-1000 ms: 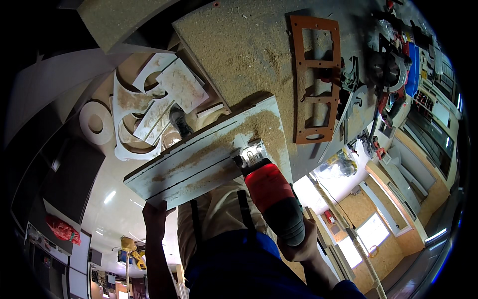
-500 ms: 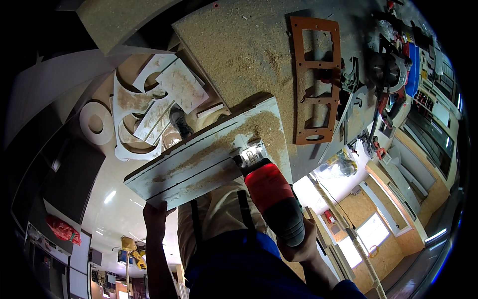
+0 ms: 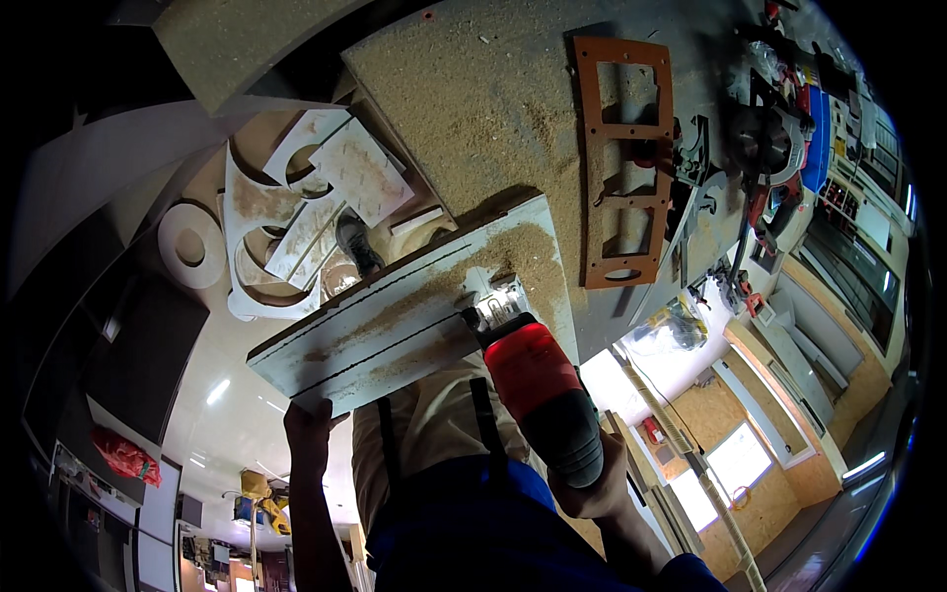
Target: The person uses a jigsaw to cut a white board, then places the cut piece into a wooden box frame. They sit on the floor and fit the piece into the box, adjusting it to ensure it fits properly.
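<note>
A white board point(image 3: 395, 340) strewn with sawdust reaches from the workbench out over my legs, with two dark lines running along it. My left hand point(image 3: 309, 419) grips its near left corner, thumb on top and the fingers hidden below. In my right hand point(image 3: 594, 483) is the rear of a red and black jigsaw point(image 3: 538, 370). The jigsaw's metal foot rests on the board near its right end, lit by a bright light. Its blade is hidden, and the nearer dark line runs up to the foot.
Sawdust covers the workbench point(image 3: 464, 109), where an orange-brown template point(image 3: 589, 158) with rectangular openings lies. A circular-bladed saw point(image 3: 764, 138) stands farther right. On the floor at left, white offcuts point(image 3: 360, 168) with round cutouts and a white ring point(image 3: 191, 245) lie around my shoe point(image 3: 357, 240).
Almost nothing differs. The board's edge and the template appear a few pixels lower, while both hands keep their grips and the jigsaw stays at the same spot on the board.
</note>
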Demonstrator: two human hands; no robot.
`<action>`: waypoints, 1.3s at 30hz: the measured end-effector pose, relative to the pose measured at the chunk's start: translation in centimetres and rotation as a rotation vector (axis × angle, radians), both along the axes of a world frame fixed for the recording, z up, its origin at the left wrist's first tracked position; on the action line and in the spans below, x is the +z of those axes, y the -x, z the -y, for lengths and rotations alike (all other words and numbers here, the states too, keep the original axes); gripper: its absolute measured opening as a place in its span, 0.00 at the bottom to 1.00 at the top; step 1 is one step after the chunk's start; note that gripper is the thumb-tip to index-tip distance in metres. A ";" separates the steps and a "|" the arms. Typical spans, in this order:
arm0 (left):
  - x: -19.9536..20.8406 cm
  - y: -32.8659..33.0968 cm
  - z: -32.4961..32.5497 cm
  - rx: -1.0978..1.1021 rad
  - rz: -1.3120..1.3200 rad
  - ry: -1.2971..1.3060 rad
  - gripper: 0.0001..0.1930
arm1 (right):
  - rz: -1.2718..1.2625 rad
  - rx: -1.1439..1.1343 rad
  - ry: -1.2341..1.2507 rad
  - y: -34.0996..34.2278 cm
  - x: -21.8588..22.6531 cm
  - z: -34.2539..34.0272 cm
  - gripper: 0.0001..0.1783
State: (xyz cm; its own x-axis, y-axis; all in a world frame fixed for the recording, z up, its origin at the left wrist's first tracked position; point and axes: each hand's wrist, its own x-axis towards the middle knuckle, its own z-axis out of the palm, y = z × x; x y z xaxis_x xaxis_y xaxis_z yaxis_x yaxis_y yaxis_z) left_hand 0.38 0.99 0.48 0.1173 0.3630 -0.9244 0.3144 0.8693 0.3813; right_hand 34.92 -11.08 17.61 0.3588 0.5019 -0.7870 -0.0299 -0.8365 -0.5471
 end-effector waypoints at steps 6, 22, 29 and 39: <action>-0.1 0.2 0.1 0.000 0.002 0.001 0.21 | -0.015 -0.012 -0.012 -0.1 0.0 -0.1 0.22; 0.0 -0.2 -0.2 -0.022 -0.041 -0.007 0.18 | 0.093 -0.057 -0.076 0.3 -0.2 -1.9 0.06; 0.1 -0.4 -0.3 -0.006 -0.034 -0.005 0.18 | 0.096 -0.048 -0.081 0.3 -0.2 -1.9 0.07; 0.4 0.0 -0.5 -0.098 -0.034 -0.040 0.21 | 0.043 -0.051 -0.068 0.1 -0.1 -2.2 0.10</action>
State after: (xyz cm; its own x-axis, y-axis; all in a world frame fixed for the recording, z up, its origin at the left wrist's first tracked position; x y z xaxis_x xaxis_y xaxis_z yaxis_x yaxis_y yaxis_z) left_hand 0.33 1.45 0.89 0.1225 0.3883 -0.9133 0.4104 0.8181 0.4029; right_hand 34.87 -8.87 17.55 0.4180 0.5339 -0.7350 -0.0462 -0.7955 -0.6041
